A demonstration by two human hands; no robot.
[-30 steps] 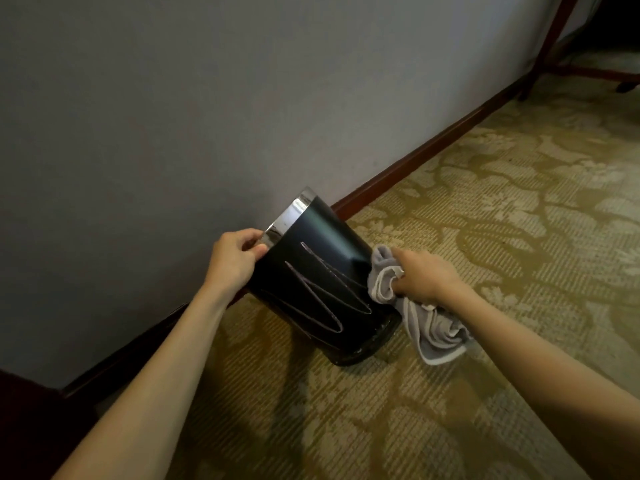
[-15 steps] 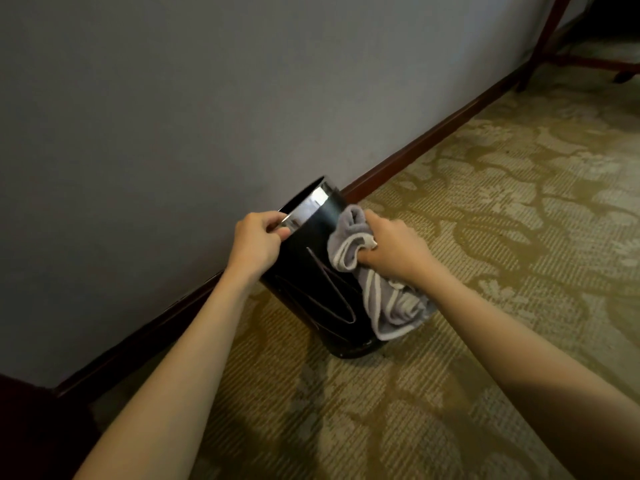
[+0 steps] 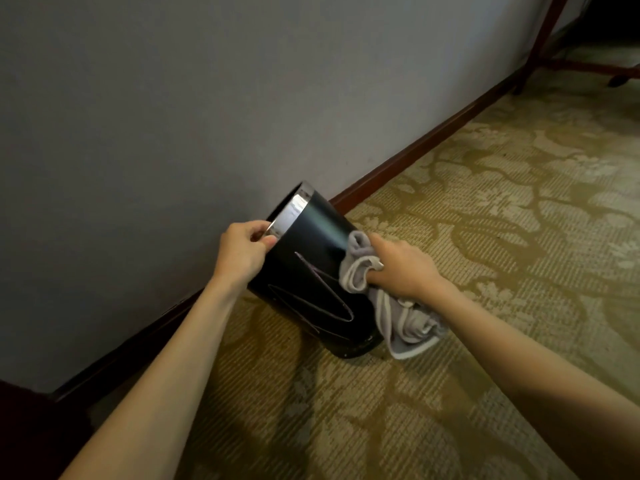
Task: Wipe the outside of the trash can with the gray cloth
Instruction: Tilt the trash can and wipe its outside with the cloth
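A black trash can with a shiny metal rim stands tilted on the carpet, its open top leaning toward the wall. Thin zigzag marks run across its near side. My left hand grips the metal rim at the top. My right hand holds a bunched gray cloth against the can's right side, about halfway up. The rest of the cloth hangs down beside the can's base to the carpet. The can's far side is hidden.
A gray wall with a dark wooden baseboard runs right behind the can. Patterned gold carpet spreads to the right and front. Dark wooden furniture legs stand at the far top right.
My right hand has slid the cloth down the can's right side from near the rim to the middle. The can has turned a little, showing more of the zigzag marks. My left hand keeps its grip.
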